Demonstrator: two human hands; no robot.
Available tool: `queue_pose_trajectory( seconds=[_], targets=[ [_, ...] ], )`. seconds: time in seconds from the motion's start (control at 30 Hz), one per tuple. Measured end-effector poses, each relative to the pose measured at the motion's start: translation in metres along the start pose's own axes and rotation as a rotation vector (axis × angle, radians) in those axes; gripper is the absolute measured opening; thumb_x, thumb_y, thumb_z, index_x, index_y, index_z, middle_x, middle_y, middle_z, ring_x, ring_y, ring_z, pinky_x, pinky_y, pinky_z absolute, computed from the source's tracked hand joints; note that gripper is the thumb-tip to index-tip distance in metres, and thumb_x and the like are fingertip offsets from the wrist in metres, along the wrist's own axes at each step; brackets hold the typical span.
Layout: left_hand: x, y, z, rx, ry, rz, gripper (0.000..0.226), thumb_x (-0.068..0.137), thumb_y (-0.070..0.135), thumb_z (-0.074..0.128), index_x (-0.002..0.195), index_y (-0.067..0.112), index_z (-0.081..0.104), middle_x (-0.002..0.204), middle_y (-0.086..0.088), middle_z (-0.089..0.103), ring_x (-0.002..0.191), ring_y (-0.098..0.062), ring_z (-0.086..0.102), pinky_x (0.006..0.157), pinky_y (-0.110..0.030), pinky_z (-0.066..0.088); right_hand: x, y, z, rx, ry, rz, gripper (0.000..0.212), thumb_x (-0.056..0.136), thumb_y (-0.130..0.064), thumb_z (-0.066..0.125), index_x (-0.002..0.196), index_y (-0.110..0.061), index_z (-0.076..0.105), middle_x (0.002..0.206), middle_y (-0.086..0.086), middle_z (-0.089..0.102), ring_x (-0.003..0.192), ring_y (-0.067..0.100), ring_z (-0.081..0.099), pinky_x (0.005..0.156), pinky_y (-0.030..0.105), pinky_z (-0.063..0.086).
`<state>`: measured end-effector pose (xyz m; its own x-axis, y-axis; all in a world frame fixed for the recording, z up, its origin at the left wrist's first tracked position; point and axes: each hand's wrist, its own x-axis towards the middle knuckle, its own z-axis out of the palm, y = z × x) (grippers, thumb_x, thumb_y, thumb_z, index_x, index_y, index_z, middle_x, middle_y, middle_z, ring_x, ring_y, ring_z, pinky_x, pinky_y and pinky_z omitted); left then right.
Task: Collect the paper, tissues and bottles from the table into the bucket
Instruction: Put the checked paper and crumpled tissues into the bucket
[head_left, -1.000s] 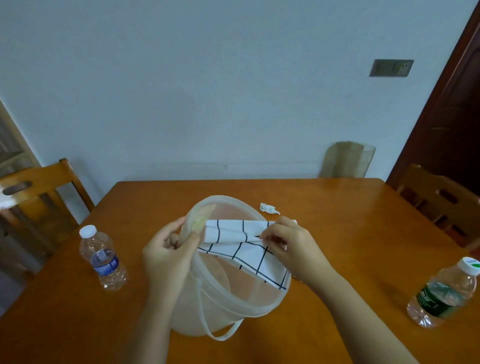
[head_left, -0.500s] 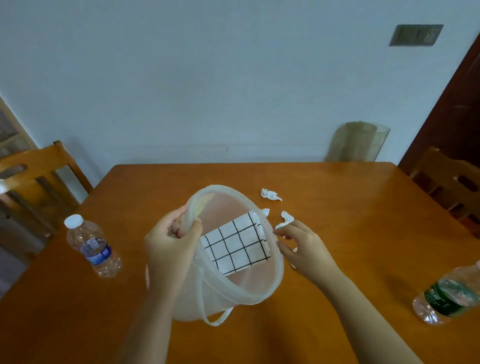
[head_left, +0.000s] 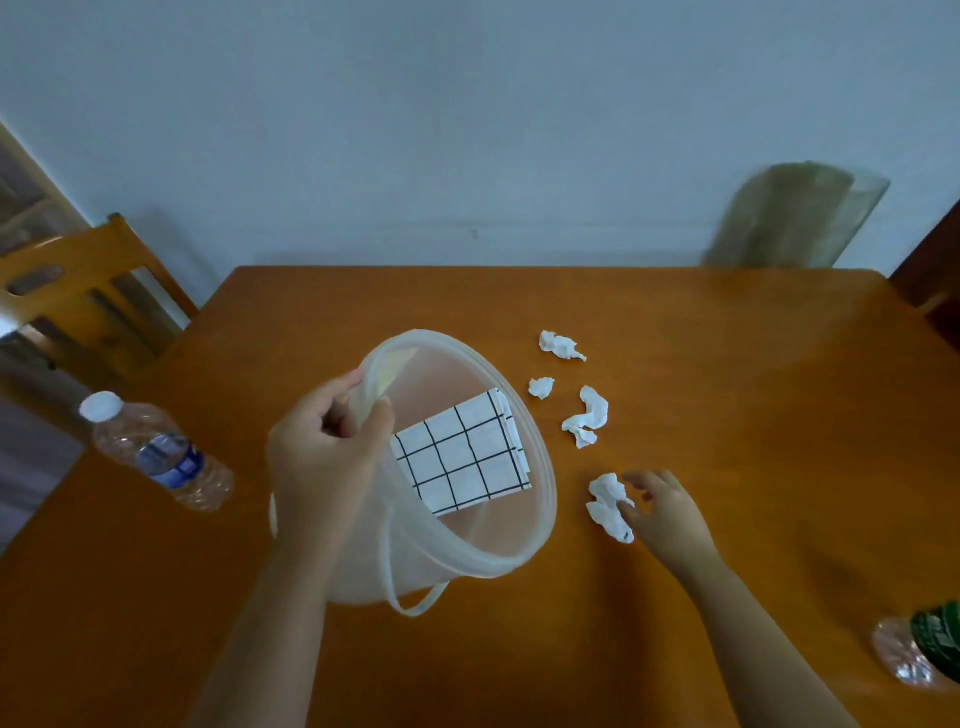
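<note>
With your left hand (head_left: 324, 457) pinching the bucket (head_left: 537, 499) rim steady, close your loosely spread right hand (head_left: 662, 512) fully around the nearest tissue (head_left: 609, 506) before lifting.

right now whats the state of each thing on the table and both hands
bucket: tilted, open
grid paper: inside bucket
nearest tissue: crumpled, at right hand's fingertips
blue-label bottle: capped, on table
green-label bottle: lying at table's right edge
left hand: grip on bucket rim
right hand: open
</note>
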<state>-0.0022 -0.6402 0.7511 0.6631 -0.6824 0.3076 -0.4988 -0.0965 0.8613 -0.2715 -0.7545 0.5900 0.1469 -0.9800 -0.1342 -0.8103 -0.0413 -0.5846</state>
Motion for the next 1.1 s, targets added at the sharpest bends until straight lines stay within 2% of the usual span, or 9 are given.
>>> queue_pose_trajectory(
  seconds=[0.1,0.2,0.4,0.5,0.67,0.77,0.9,1.0,1.1],
  targets=[
    [0.002,0.0,0.006,0.009,0.01,0.019,0.032,0.074,0.021,0.068,0.101,0.035,0.059,0.061,-0.001,0.055,0.053,-0.001,0.047,0.044,-0.016,0.044,0.009,0.01,0.015,-0.013,-0.082,0.029,0.043,0.081,-0.024,0.061,0.122,-0.016,0.05,0.12,0.011,0.05,0.099,0.023,0.053,0.07,0.027,0.043],
    [0.003,-0.003,0.01,0.038,0.016,0.018,0.03,0.073,0.024,0.068,0.095,0.042,0.058,0.062,0.005,0.056,0.055,-0.001,0.049,0.044,-0.013,0.044,0.014,0.017,0.03,-0.042,-0.137,0.073,0.05,0.081,-0.027,0.062,0.128,-0.019,0.044,0.127,0.011,0.046,0.11,0.024,0.049,0.079,0.028,0.043],
    [0.0,-0.005,0.011,0.048,0.01,0.0,0.033,0.072,0.022,0.067,0.088,0.05,0.057,0.064,0.003,0.057,0.055,-0.002,0.051,0.043,-0.013,0.044,0.018,0.026,0.046,-0.035,-0.152,0.065,0.043,0.083,-0.027,0.06,0.124,-0.024,0.048,0.124,0.007,0.046,0.114,0.022,0.044,0.084,0.031,0.043],
    [-0.003,-0.006,0.01,0.043,0.008,-0.018,0.03,0.072,0.025,0.067,0.086,0.05,0.058,0.065,0.003,0.058,0.056,-0.007,0.052,0.043,-0.017,0.046,0.016,0.029,0.05,0.0,-0.113,0.045,0.037,0.084,-0.02,0.059,0.12,-0.018,0.052,0.122,0.009,0.048,0.107,0.022,0.05,0.079,0.027,0.042],
    [-0.005,-0.011,0.007,0.005,0.01,-0.045,0.031,0.072,0.023,0.068,0.089,0.047,0.06,0.059,0.005,0.055,0.051,-0.001,0.049,0.041,-0.012,0.042,0.011,0.028,0.05,0.092,-0.089,0.063,0.02,0.082,-0.01,0.059,0.101,-0.009,0.061,0.111,0.012,0.054,0.088,0.017,0.05,0.071,0.025,0.038],
    [-0.004,-0.014,0.005,0.006,-0.013,-0.053,0.03,0.072,0.024,0.068,0.087,0.049,0.059,0.062,0.004,0.057,0.053,-0.008,0.052,0.042,-0.019,0.046,0.006,0.019,0.045,0.134,-0.03,0.075,0.017,0.081,-0.008,0.06,0.098,-0.008,0.062,0.104,0.011,0.057,0.082,0.015,0.051,0.067,0.025,0.04],
    [-0.001,-0.013,0.005,-0.014,-0.049,-0.057,0.029,0.074,0.023,0.068,0.091,0.045,0.06,0.068,-0.005,0.06,0.06,-0.014,0.054,0.048,-0.03,0.051,-0.001,-0.006,0.025,0.19,0.079,0.022,0.016,0.079,-0.007,0.064,0.095,-0.008,0.063,0.098,0.007,0.056,0.08,0.012,0.051,0.059,0.014,0.036],
    [0.005,-0.012,0.007,-0.04,-0.076,-0.038,0.029,0.074,0.021,0.068,0.096,0.038,0.061,0.066,-0.007,0.059,0.055,-0.01,0.05,0.046,-0.021,0.046,-0.004,-0.034,0.002,0.23,0.16,-0.034,0.015,0.079,-0.008,0.065,0.093,-0.01,0.064,0.095,0.001,0.056,0.077,0.008,0.052,0.058,0.008,0.034],
    [0.01,-0.012,0.011,-0.067,-0.086,-0.036,0.028,0.074,0.02,0.067,0.099,0.033,0.062,0.06,-0.002,0.054,0.052,0.0,0.046,0.043,-0.013,0.042,-0.007,-0.061,-0.019,0.278,0.219,-0.11,0.013,0.078,-0.009,0.065,0.091,-0.014,0.063,0.089,-0.006,0.054,0.073,0.0,0.052,0.054,0.007,0.04]
  ],
)
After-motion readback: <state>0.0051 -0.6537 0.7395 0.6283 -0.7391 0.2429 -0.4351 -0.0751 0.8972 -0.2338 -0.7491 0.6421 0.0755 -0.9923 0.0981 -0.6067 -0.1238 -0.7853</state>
